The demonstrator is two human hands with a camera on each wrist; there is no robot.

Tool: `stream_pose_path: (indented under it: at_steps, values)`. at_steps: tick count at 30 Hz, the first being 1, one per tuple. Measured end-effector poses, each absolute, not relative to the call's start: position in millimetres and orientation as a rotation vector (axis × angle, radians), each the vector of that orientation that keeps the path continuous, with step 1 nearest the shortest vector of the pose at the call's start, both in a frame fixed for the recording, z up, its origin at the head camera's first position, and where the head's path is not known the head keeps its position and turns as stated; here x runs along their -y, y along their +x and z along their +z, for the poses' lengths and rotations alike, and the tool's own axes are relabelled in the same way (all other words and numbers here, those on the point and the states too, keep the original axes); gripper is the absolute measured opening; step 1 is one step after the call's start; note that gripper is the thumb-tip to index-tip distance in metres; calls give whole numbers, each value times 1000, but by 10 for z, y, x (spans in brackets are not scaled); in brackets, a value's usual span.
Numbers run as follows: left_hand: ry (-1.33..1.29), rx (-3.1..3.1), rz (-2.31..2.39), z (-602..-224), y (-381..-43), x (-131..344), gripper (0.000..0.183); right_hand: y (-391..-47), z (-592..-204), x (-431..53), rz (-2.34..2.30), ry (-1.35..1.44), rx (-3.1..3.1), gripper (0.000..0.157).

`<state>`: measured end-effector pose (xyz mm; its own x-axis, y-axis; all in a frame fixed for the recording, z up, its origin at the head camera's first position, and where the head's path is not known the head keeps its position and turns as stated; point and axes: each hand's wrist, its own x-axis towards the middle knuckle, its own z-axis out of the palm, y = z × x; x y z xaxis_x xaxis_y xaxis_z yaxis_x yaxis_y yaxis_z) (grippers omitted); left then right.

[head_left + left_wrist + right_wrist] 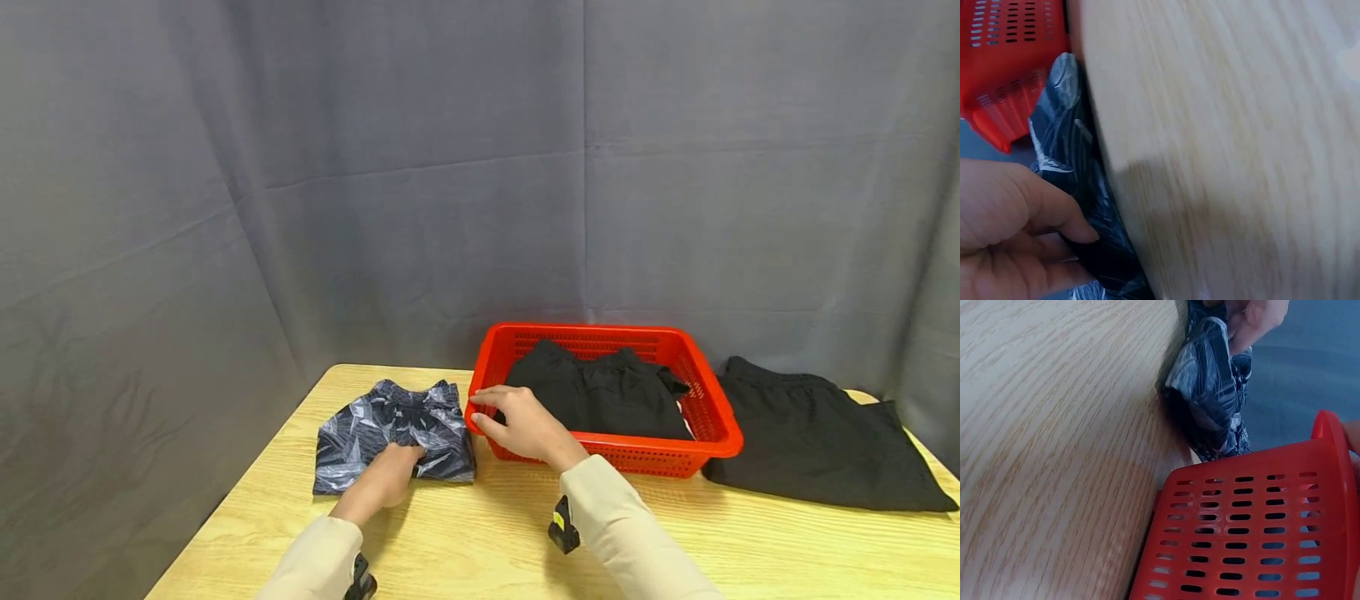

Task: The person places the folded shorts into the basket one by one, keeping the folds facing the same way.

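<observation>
Black-and-grey leaf-patterned shorts point(352, 437) lie folded on the left of the table, waistband toward the back. My left hand point(393, 473) is over their front middle, with thumb and fingers pinching the cloth in the left wrist view. To their right stands a red plastic basket point(637, 452) with slotted walls. My right hand point(522, 425) grips its rim at the left corner, and only a bit of that hand shows at the edge of the right wrist view. Inside the basket lie black garments point(600, 396) with gathered waistbands.
Black shorts point(817, 442) lie spread on the wooden table point(510, 533), right of the basket and close against it. Grey curtains point(420, 250) hang behind the table and along its left side.
</observation>
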<state>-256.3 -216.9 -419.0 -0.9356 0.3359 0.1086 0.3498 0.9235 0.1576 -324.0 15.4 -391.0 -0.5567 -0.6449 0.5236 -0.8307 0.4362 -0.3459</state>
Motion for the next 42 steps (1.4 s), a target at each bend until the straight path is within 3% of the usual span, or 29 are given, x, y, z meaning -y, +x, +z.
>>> stream_pose_path:
  at_steps: [6,14,33,42]
  values:
    - [-606,2985,-265,-4177,-2450,2155,31,-3226,-3885,-171,828,1272,2376,32]
    - [-641,2989,-299,-4154,-2221,2114,44,-3229,-3885,-161,824,1285,2374,33]
    - [-700,3036,-203,-4152,-1779,1925,44,-3223,-3895,-124,830,1302,2394,35]
    - [-678,2994,-296,-4151,-1753,1875,41,-3232,-3882,-136,811,1287,2418,34]
